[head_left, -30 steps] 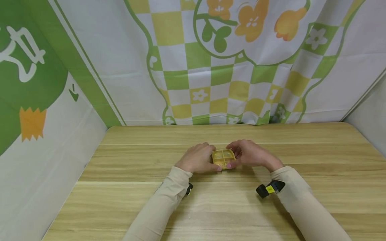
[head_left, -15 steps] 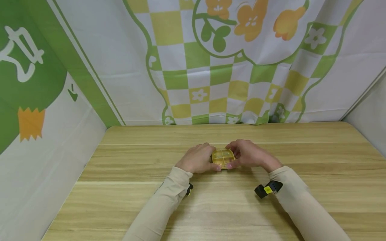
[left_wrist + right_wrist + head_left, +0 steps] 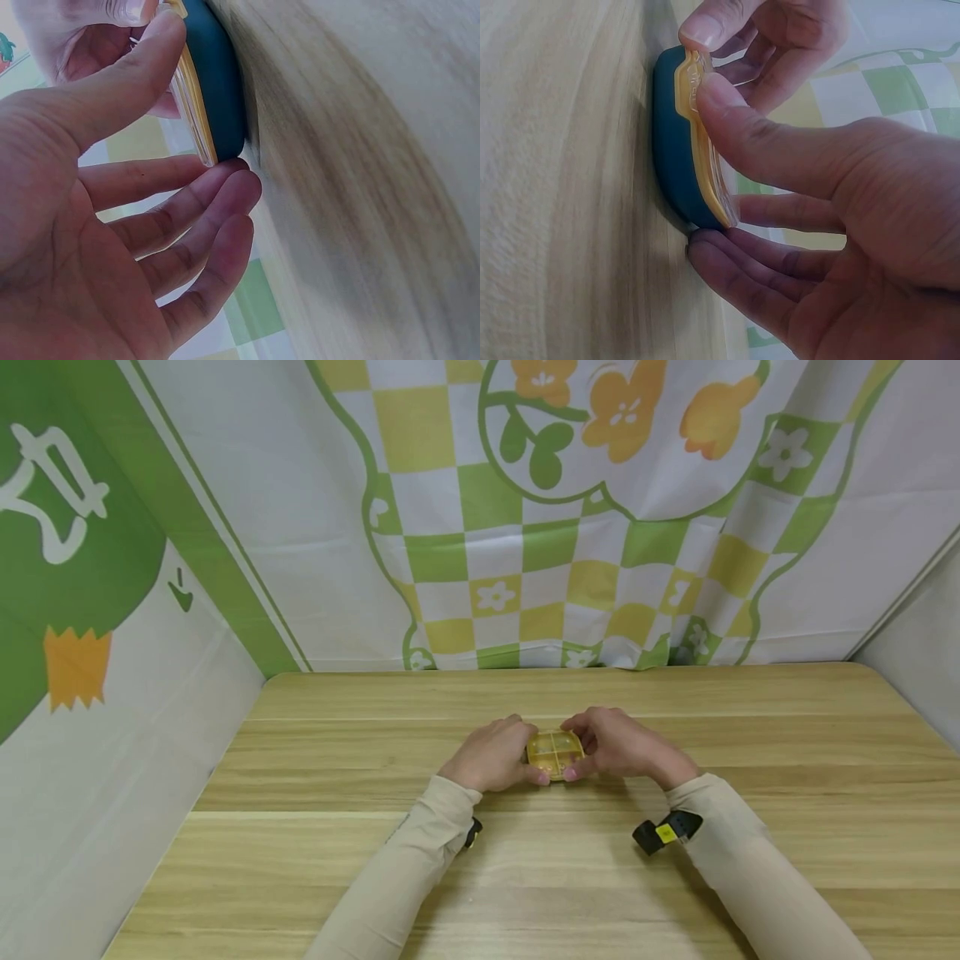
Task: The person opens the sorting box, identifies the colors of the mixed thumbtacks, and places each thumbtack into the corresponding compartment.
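A small pill box (image 3: 555,755) lies on the wooden table between both hands. Its yellow see-through lid (image 3: 703,161) is down and divided into four-way sections by a cross of ribs; the base (image 3: 217,82) is dark teal. From the left side, my left hand (image 3: 489,757) grips the box, thumb on the front edge of the lid and fingers at the back. My right hand (image 3: 621,745) holds the opposite side in the same way, its thumb (image 3: 724,94) pressing by the front tab. Small contents under the lid are too indistinct to tell.
The wooden table (image 3: 300,877) stretches around the hands. Behind it hangs a checked, flower-printed curtain (image 3: 555,552), and a printed panel (image 3: 172,710) stands along the left. Each wrist wears a black strap with a small device (image 3: 667,832).
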Action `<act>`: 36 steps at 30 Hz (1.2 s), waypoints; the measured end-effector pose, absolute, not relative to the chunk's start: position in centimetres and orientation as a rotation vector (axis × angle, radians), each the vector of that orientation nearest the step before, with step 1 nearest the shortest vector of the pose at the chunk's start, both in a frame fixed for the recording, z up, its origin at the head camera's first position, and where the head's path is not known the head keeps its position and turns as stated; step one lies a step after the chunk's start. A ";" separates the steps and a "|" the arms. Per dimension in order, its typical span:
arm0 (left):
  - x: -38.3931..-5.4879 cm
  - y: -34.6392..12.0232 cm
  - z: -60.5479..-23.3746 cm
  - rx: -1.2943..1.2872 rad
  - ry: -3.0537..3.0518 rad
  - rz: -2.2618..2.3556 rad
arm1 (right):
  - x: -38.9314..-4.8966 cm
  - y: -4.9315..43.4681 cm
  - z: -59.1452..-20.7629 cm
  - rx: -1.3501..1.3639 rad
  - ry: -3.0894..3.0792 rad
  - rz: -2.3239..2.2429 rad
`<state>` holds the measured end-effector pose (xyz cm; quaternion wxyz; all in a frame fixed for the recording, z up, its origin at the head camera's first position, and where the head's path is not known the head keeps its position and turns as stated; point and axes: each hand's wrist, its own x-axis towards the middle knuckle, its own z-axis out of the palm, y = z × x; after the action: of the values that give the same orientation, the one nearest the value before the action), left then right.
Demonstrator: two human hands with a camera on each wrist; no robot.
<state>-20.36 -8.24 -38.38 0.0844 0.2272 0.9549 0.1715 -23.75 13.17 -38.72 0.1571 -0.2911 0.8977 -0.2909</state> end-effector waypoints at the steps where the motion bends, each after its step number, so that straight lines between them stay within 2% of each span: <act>1: -20.4 -8.2 -38.4 0.679 2.850 0.511 | -23.8 13.2 -38.7 -0.830 2.566 -0.833; 36: -20.2 -8.1 -38.4 0.680 2.872 0.488 | -23.7 13.1 -38.7 -0.875 2.595 -0.800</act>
<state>-20.23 -8.14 -38.42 0.0752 0.2266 0.9574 0.1627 -23.67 13.07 -38.70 0.1435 -0.3036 0.9001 -0.2774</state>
